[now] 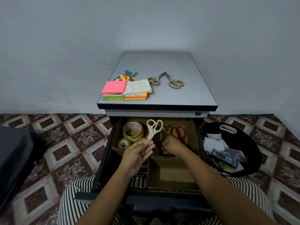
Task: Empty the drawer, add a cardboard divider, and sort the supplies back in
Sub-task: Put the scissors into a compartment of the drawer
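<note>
Beige scissors poised over the divided drawer (pixel 105 151)

Your left hand (pixel 138 154) holds the beige scissors (pixel 153 127) handles-up, its grip pinching the closed blades, probably for safe sorting. Your right hand (pixel 172 145) dips knuckles-up into the back-right compartment beside the red scissors (pixel 178 133). I cannot tell its grip.

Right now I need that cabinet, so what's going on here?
A person is sorting supplies back into the open drawer, which already has a cardboard divider. The left hand holds beige scissors by the blades above it. The right hand reaches into the back right compartment beside red scissors, its grip hidden. Tape rolls sit back left. Notes and two more scissors wait on the cabinet top.
</note>
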A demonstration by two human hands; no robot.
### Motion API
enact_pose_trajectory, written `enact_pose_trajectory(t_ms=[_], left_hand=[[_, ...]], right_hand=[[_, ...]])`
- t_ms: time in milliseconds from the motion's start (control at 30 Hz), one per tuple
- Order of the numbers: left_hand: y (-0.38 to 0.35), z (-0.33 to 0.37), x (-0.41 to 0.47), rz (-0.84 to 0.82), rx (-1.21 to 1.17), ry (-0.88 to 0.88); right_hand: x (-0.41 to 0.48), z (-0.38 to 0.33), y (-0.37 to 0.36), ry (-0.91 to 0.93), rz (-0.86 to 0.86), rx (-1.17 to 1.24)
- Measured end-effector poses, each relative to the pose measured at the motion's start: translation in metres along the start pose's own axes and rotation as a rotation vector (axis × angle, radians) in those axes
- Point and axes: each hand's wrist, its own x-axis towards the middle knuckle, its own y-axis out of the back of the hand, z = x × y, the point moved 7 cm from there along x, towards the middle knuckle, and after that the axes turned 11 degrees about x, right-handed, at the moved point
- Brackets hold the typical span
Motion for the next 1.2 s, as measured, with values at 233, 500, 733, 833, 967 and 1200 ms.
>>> enact_pose_trajectory(t_ms=[233, 500, 733, 833, 967, 1200], left_hand=[[0.001, -0.001, 0.001, 0.003, -0.010, 0.009], [0.001, -0.001, 0.001, 0.034, 0.000, -0.001], [-0.003, 0.005, 0.007, 0.110, 0.159, 0.003], [-0.009, 0.011, 0.008, 0.106, 0.339, -0.043], [-0.017, 0.021, 0.008, 0.067, 0.606, -0.098], [-0.017, 0.040, 0.009, 0.182, 1.078, -0.349]], right_hand=[[0.004, -0.001, -0.002, 0.070, 0.005, -0.156], [-0.005, -0.004, 0.008, 0.163, 0.128, 0.185], [-0.023, -0.020, 0.001, 0.038, -0.203, 0.962], [-0.026, -0.024, 0.002, 0.038, -0.224, 1.064], [-0.022, -0.023, 0.008, 0.032, -0.183, 1.058], [-0.009, -0.017, 0.032, 0.061, -0.058, 0.911]])
